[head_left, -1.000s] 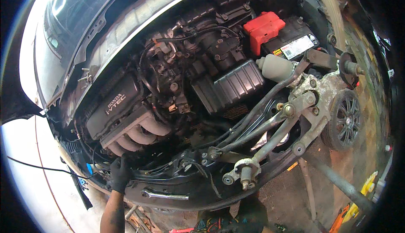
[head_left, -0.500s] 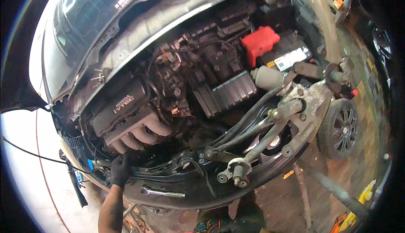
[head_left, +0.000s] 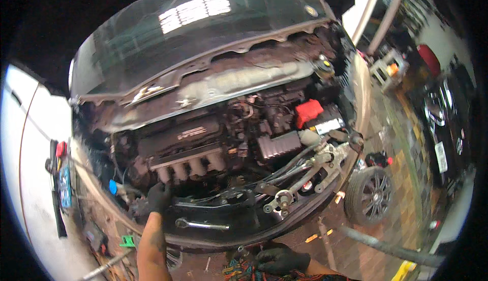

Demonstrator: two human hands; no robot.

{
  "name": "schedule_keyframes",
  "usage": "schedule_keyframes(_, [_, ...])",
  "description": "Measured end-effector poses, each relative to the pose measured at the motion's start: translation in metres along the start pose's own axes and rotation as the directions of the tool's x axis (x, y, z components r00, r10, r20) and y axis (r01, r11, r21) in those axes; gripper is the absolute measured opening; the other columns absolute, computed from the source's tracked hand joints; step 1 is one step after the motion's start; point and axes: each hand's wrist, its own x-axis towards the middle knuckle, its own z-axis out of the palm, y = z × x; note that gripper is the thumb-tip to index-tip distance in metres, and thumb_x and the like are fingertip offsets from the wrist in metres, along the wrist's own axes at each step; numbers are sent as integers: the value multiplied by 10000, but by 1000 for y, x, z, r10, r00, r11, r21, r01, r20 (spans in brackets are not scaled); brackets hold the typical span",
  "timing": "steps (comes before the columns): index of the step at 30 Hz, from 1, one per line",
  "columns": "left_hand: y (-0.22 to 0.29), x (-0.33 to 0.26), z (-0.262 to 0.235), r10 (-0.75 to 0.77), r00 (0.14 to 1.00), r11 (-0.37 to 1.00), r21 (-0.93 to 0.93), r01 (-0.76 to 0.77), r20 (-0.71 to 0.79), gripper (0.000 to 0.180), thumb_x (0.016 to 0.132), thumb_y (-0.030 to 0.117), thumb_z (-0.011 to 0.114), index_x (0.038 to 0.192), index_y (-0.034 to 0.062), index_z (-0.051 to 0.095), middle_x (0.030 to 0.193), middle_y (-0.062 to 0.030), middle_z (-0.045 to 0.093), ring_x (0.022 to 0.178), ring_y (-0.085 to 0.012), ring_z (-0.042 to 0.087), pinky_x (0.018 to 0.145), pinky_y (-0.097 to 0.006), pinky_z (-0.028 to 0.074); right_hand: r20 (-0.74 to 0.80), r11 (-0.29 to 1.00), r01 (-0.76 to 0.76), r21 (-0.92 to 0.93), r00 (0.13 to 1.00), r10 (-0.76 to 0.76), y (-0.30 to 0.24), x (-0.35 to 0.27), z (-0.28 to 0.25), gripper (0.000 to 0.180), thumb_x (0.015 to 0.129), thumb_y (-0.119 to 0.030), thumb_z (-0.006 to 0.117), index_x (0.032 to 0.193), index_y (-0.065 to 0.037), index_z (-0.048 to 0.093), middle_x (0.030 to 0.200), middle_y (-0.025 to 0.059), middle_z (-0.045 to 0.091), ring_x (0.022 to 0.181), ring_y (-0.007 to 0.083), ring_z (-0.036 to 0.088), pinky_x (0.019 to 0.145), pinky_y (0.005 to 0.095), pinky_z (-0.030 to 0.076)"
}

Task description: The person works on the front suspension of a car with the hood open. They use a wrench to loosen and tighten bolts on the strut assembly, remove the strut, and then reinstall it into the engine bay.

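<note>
My left hand, in a black glove, reaches into the open engine bay and rests on the parts just below the intake manifold of the engine. Its fingers are curled; what they grip is hidden. My right hand, also gloved in black, hangs low at the bottom edge over a patterned cloth, away from the car, fingers loosely apart and holding nothing. A chrome wrench lies on the front crossmember between the two hands.
A red battery cover sits at the bay's right. Loose suspension and steering parts hang at the car's front right, beside a black wheel. The windscreen is above. A dark car stands at the far right.
The view has pulled back and tilted up, showing the windscreen and shop floor. My left hand stays under the manifold. My right hand has come into view at the bottom.
</note>
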Motion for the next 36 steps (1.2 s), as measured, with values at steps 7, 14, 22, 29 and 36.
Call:
schedule_keyframes(7, [5, 2, -3, -18, 1000, 998, -60, 17, -18, 451, 866, 462, 523, 760, 46, 658, 764, -208, 636, 761, -409, 618, 696, -490, 473, -247, 968, 120, -220, 953, -175, -128, 24, -55, 264, 909, -196, 608, 1111, -27, 619, 1029, 43, 622, 985, 146, 559, 907, 314, 441])
schedule_keyframes(14, [-7, -1, -5, -48, 999, 999, -13, 48, 0, 467, 880, 469, 492, 751, 57, 671, 763, -189, 654, 757, -384, 637, 712, -478, 488, -162, 232, 96, -968, 468, -869, -257, 128, -167, 170, 867, -191, 621, 901, -25, 610, 841, 137, 605, 788, 298, 601, 695, 382, 476])
schedule_keyframes(22, [2, 5, -3, -15, 1000, 1000, 12, 15, 2, 449, 869, 440, 504, 726, 48, 669, 747, -198, 649, 716, -390, 636, 686, -483, 491, -345, 180, -364, -914, 462, -817, -323, 189, -282, 180, 843, -181, 548, 845, -21, 631, 835, 190, 599, 824, 373, 577, 739, 464, 445])
schedule_keyframes(29, [6, 1, -11, -2, 1000, 1000, -19, 2, -10, 428, 861, 415, 522, 725, 38, 673, 744, -205, 647, 711, -394, 633, 672, -487, 489, -367, 110, -395, -912, 668, -648, -333, 195, -290, 215, 780, -184, 652, 928, -29, 657, 918, 177, 626, 889, 363, 578, 785, 421, 467])
schedule_keyframes(36, [5, 5, -10, -25, 1000, 1000, -18, 24, -6, 443, 861, 426, 519, 727, 33, 674, 747, -213, 641, 736, -392, 634, 686, -485, 485, -214, 90, -210, -974, 707, -674, -344, 203, -287, 326, 749, -145, 632, 1051, -23, 628, 1024, 195, 631, 1007, 376, 574, 881, 430, 456])
